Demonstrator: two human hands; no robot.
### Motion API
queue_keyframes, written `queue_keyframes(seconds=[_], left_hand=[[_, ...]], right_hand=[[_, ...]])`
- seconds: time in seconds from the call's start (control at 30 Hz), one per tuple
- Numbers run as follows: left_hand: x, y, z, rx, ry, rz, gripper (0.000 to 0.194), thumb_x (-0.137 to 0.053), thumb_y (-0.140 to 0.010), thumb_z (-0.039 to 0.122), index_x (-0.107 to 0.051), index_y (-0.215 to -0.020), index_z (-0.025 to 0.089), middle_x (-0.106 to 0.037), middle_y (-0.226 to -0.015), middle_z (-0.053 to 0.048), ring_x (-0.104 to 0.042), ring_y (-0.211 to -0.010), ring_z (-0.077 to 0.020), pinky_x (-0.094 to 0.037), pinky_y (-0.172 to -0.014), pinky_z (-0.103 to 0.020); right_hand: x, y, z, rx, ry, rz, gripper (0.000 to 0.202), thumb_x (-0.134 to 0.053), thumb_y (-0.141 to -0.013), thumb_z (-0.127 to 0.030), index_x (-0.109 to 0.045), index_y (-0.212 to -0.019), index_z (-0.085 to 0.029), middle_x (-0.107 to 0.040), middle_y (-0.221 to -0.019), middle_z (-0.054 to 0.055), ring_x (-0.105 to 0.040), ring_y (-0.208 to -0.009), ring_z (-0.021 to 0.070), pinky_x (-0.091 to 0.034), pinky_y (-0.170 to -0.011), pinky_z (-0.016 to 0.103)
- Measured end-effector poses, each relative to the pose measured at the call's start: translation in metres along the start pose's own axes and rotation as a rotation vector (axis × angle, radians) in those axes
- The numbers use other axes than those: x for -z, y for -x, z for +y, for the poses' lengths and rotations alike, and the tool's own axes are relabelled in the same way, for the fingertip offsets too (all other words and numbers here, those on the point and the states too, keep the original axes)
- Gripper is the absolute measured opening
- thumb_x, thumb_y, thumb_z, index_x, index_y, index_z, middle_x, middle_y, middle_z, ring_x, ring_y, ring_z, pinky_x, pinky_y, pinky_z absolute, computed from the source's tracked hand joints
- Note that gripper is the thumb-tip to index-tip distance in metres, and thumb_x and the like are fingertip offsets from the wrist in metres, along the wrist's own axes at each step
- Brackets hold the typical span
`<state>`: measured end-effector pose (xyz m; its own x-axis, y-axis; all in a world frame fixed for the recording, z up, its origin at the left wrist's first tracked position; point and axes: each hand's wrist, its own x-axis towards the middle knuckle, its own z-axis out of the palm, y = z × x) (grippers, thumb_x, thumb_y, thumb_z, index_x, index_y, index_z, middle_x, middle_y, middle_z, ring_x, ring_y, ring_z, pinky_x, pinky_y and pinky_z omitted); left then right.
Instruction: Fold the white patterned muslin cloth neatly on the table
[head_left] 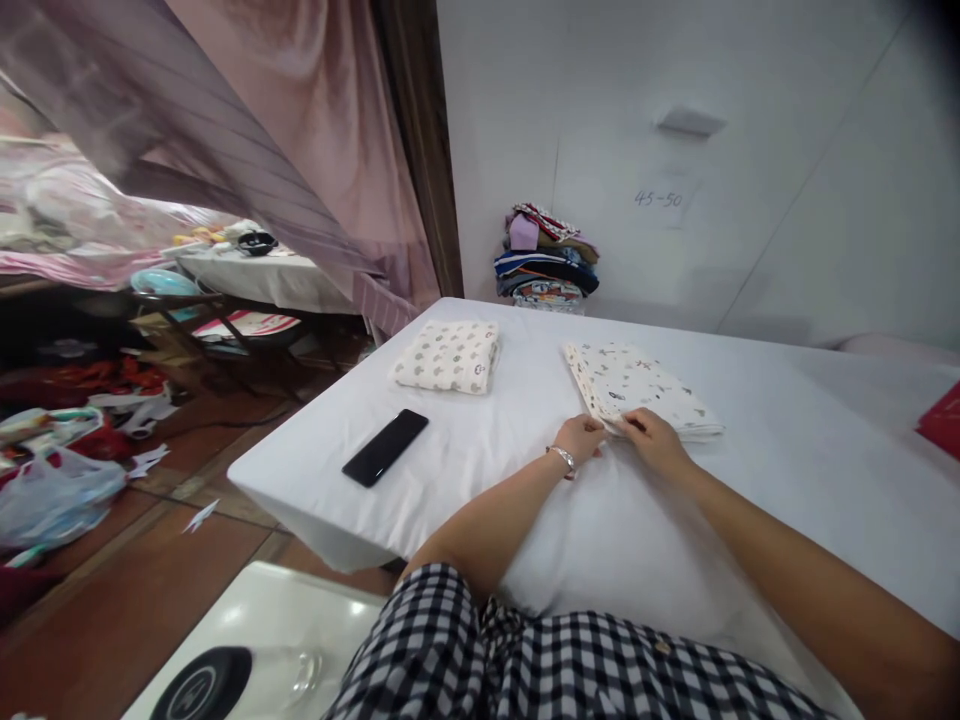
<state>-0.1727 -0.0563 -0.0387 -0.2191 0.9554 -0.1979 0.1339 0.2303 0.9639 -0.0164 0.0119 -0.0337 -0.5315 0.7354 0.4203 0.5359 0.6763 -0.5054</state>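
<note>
A folded white cloth [637, 385] with small scattered prints lies flat on the white-covered table [480, 470]. At its near left corner, my left hand [579, 440] is closed, its fingertips pinching the cloth's edge. My right hand [658, 445] sits just beside it, thumb and fingers pressed together on the near edge of the same cloth. Further left on the table rests another folded cloth [448, 357], patterned with small grey-green figures. In front of that one lies a black smartphone [386, 447], screen up.
A stack of folded clothes [547, 255] stands by the white wall behind the table. Something red [941, 420] shows at the right edge. Below on the left are a white surface with a black round object [202, 685], a plastic bag [56, 495] and a chair [240, 340].
</note>
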Motion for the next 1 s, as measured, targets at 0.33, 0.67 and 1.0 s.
queue_keyframes(seconds=[0.33, 0.67, 1.0], left_hand=[[0.001, -0.001, 0.007, 0.115, 0.173, 0.003, 0.039, -0.056, -0.079, 0.015, -0.054, -0.118, 0.011, -0.068, -0.098, -0.007, -0.06, -0.051, -0.007, -0.038, -0.04, -0.016], [0.005, -0.002, -0.001, -0.065, -0.02, 0.098, 0.027, -0.055, -0.084, 0.019, -0.057, -0.111, 0.018, -0.068, -0.097, -0.004, -0.062, -0.06, -0.0085, -0.049, -0.059, -0.021], [0.004, -0.03, 0.037, -0.603, -0.647, 0.08, 0.035, -0.049, -0.089, 0.03, -0.053, -0.123, 0.02, -0.05, -0.135, -0.008, -0.039, -0.13, -0.019, -0.027, -0.112, -0.035]], right_hand=[[0.002, 0.004, -0.001, 0.261, 0.19, -0.049, 0.025, -0.05, -0.086, -0.044, -0.059, -0.091, -0.022, -0.062, -0.094, 0.008, -0.055, -0.088, 0.0237, -0.044, -0.076, 0.036], [-0.007, 0.007, 0.007, 0.371, 0.258, 0.033, 0.022, -0.042, -0.09, -0.03, -0.061, -0.095, -0.019, -0.064, -0.093, 0.011, -0.056, -0.086, 0.0248, -0.045, -0.074, 0.037], [-0.004, 0.015, -0.003, 0.368, 0.319, -0.086, 0.031, -0.041, -0.087, -0.018, -0.063, -0.109, -0.016, -0.064, -0.105, 0.012, -0.056, -0.095, 0.026, -0.045, -0.078, 0.04]])
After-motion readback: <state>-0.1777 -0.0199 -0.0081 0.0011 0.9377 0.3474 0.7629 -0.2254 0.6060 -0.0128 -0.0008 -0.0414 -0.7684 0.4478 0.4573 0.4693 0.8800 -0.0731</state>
